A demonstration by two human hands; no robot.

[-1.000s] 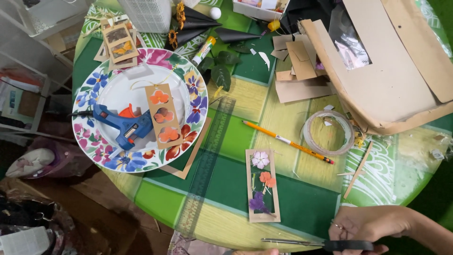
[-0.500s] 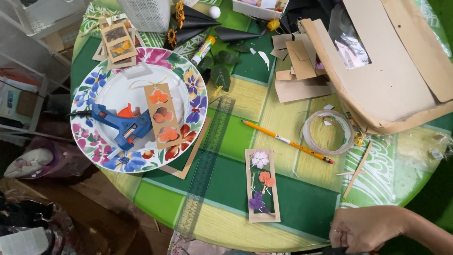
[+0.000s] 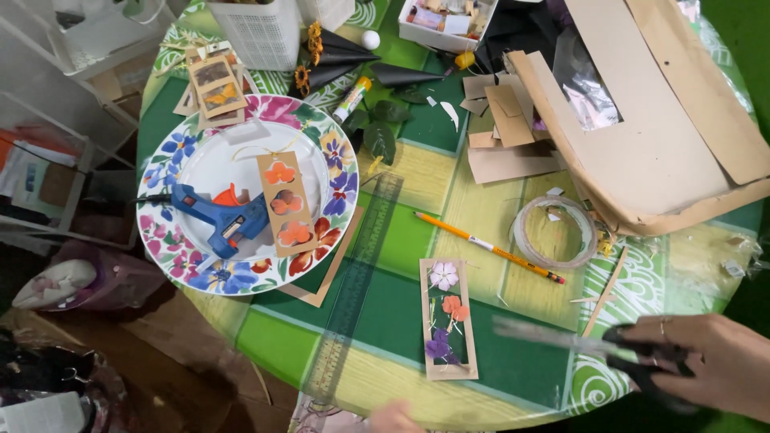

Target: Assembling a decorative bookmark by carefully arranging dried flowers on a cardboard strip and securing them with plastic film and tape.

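My right hand [image 3: 718, 369] is at the lower right, gripping black-handled scissors [image 3: 577, 343]. Their blurred blades point left over the table edge, toward a cardboard bookmark [image 3: 447, 317] with a white, an orange and a purple pressed flower. Only a small part of my left hand [image 3: 395, 418] shows at the bottom edge, below the bookmark; what it holds is hidden. A clear green ruler [image 3: 353, 289] lies diagonally left of the bookmark.
A floral plate [image 3: 321, 152] holds a blue glue gun [image 3: 220, 218] and an orange-flower bookmark [image 3: 285, 204]. An orange pencil [image 3: 489, 247], a tape roll [image 3: 555, 232], cardboard pieces [image 3: 642, 136], a glue stick [image 3: 351, 99] and a white basket [image 3: 257, 32] crowd the round table.
My right hand has risen from the bottom edge and swung the scissors up, blades now over the table pointing left. A bit of my left hand has appeared at the bottom.
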